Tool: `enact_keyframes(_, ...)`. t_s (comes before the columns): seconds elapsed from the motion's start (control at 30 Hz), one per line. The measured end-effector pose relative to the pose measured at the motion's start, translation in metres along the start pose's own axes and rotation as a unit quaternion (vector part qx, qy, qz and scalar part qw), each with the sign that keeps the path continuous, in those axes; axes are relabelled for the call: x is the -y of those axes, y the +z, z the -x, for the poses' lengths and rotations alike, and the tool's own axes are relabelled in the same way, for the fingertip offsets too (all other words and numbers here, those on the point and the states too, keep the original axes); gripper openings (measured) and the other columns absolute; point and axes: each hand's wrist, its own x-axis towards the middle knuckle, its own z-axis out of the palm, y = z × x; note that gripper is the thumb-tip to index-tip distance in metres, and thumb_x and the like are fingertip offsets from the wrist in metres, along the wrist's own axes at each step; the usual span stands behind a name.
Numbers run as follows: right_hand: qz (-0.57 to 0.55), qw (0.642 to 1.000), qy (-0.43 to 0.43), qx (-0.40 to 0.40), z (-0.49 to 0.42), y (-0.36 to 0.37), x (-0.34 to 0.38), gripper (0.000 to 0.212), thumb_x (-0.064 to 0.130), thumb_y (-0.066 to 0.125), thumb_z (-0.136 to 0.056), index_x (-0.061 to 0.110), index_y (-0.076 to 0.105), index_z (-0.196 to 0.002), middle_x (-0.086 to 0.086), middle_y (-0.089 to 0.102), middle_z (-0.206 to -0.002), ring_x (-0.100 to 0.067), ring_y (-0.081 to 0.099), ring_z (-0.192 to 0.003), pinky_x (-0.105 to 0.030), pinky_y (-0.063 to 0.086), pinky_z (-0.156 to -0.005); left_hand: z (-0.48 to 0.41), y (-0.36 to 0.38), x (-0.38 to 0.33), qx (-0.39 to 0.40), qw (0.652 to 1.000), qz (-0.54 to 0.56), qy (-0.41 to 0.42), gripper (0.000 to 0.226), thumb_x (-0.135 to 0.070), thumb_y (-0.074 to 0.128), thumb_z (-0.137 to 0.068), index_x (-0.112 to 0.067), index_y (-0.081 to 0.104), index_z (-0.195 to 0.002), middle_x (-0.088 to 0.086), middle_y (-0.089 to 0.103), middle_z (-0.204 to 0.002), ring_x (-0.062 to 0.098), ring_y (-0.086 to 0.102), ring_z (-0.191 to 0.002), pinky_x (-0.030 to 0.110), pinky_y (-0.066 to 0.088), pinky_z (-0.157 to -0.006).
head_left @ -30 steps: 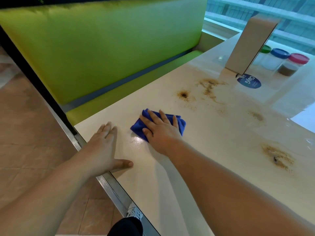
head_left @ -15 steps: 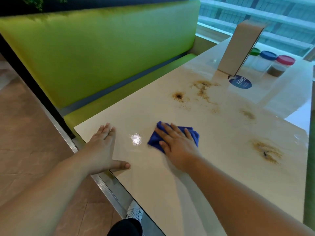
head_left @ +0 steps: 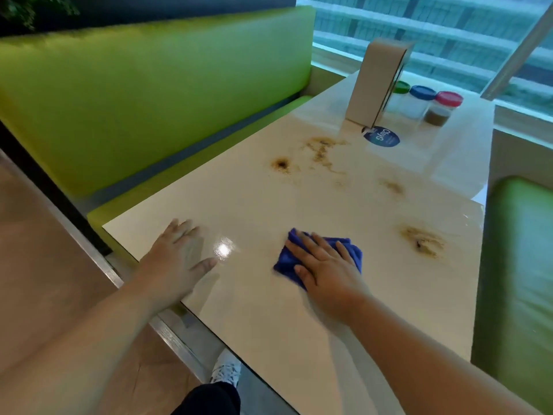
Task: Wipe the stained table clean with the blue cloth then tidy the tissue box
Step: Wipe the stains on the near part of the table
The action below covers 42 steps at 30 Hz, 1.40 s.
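My right hand (head_left: 327, 269) presses flat on the folded blue cloth (head_left: 353, 251) on the cream table (head_left: 269, 205), fingers spread over it. My left hand (head_left: 179, 259) lies flat and empty on the table near its left corner. Brown stains mark the surface: a dark spot (head_left: 281, 164), a smeared patch (head_left: 323, 151), a faint streak (head_left: 393, 187) and a larger blotch (head_left: 423, 242) just right of the cloth. The tall beige tissue box (head_left: 374, 82) stands upright at the far end.
Three jars with green (head_left: 401, 88), blue (head_left: 422, 95) and red (head_left: 449, 100) lids stand behind the tissue box. A round blue sticker (head_left: 383, 137) lies on the table. Green benches flank the table on the left (head_left: 149, 100) and right (head_left: 517, 265). A window runs along the far side.
My right hand has slid the blue cloth to the right across the near part of the table, towards the larger blotch. My left hand has stayed flat near the corner.
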Motion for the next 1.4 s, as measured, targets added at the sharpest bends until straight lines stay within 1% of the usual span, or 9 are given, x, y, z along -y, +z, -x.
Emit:
enact_keyframes(0.13,0.003,0.995,0.102,0.001,-0.007,-0.008,-0.018,0.051,0.046,0.017,-0.101,0.042,0.002,-0.150,0.020,-0.008,-0.158,-0.007,-0.011,-0.145,-0.041,-0.009,-0.117,0.007,0.019,-0.032,0.011,0.998,0.013,0.067,0.061,-0.048,0.042,-0.093,-0.022,0.027,-0.146,-0.010,0.016,-0.157,0.008,0.001,-0.145,0.022,0.011,-0.111)
enact_keyframes(0.33,-0.002,0.999,-0.041,0.004,0.063,0.008,0.017,0.053,0.050,0.014,-0.097,0.046,0.001,-0.148,0.023,-0.011,-0.154,-0.003,-0.017,-0.141,-0.039,-0.015,-0.114,0.006,0.042,-0.076,0.040,0.994,0.008,0.106,0.053,-0.032,0.036,-0.099,-0.021,0.023,-0.149,-0.007,0.012,-0.158,0.008,-0.001,-0.145,0.025,0.009,-0.114)
enact_keyframes(0.47,-0.009,0.999,0.042,-0.012,0.092,0.000,-0.036,0.053,0.056,0.011,-0.094,0.049,0.006,-0.147,0.025,-0.008,-0.154,0.000,-0.013,-0.142,-0.036,-0.011,-0.116,0.008,0.057,-0.102,0.069,0.988,0.000,0.135,0.055,-0.036,0.037,-0.098,-0.020,0.023,-0.149,-0.006,0.010,-0.158,0.010,-0.003,-0.146,0.026,0.008,-0.115)
enact_keyframes(0.6,-0.008,0.991,0.130,-0.017,0.089,-0.006,-0.060,0.050,0.047,0.017,-0.101,0.045,0.001,-0.148,0.021,-0.007,-0.156,-0.006,-0.010,-0.145,-0.037,-0.011,-0.115,0.009,0.073,-0.117,0.096,0.986,-0.048,0.129,0.057,-0.037,0.034,-0.099,-0.019,0.016,-0.150,-0.003,0.002,-0.160,0.015,-0.002,-0.146,0.031,0.005,-0.118)
enact_keyframes(0.83,-0.026,1.000,-0.007,0.004,0.164,0.007,-0.025,0.050,0.051,0.021,-0.099,0.052,0.001,-0.145,0.027,-0.012,-0.153,0.000,-0.022,-0.139,-0.036,-0.019,-0.112,0.001,0.073,-0.111,0.113,0.986,-0.044,0.114,0.058,-0.035,0.041,-0.096,-0.029,0.017,-0.149,-0.011,0.006,-0.158,0.009,0.003,-0.146,0.034,0.012,-0.119)
enact_keyframes(0.97,-0.029,0.997,0.077,-0.012,0.166,0.000,-0.065,0.049,0.048,0.021,-0.100,0.050,0.007,-0.146,0.025,-0.008,-0.154,0.001,-0.015,-0.141,-0.039,-0.010,-0.117,0.002,0.076,-0.113,0.107,0.987,-0.047,0.114,0.059,-0.032,0.044,-0.095,-0.030,0.021,-0.148,-0.011,0.009,-0.158,0.010,0.005,-0.146,0.033,0.014,-0.118)
enact_keyframes(1.07,-0.024,0.990,0.135,-0.014,0.153,-0.005,-0.077,0.049,0.046,0.019,-0.101,0.046,0.003,-0.148,0.020,-0.007,-0.157,-0.005,-0.012,-0.144,-0.038,-0.012,-0.116,0.003,0.075,-0.115,0.108,0.987,-0.044,0.108,0.058,-0.031,0.045,-0.095,-0.029,0.021,-0.148,-0.011,0.009,-0.158,0.010,0.004,-0.146,0.035,0.011,-0.119)
enact_keyframes(1.27,-0.033,0.999,0.033,-0.016,0.190,0.005,-0.048,0.054,0.048,0.012,-0.095,0.044,0.007,-0.149,0.022,-0.010,-0.154,-0.002,-0.016,-0.141,-0.031,-0.015,-0.113,0.003,0.074,-0.117,0.107,0.987,-0.056,0.105,0.059,-0.031,0.046,-0.095,-0.028,0.021,-0.148,-0.011,0.010,-0.158,0.011,0.005,-0.146,0.033,0.011,-0.118)
enact_keyframes(1.4,-0.047,0.992,0.114,-0.032,0.173,-0.004,-0.084,0.048,0.042,0.020,-0.102,0.043,0.009,-0.149,0.021,-0.008,-0.154,-0.002,-0.011,-0.143,-0.031,-0.011,-0.116,0.000,0.073,-0.124,0.109,0.987,-0.079,0.088,0.058,-0.030,0.047,-0.095,-0.024,0.025,-0.148,-0.007,0.014,-0.158,0.014,0.012,-0.146,0.032,0.018,-0.116)
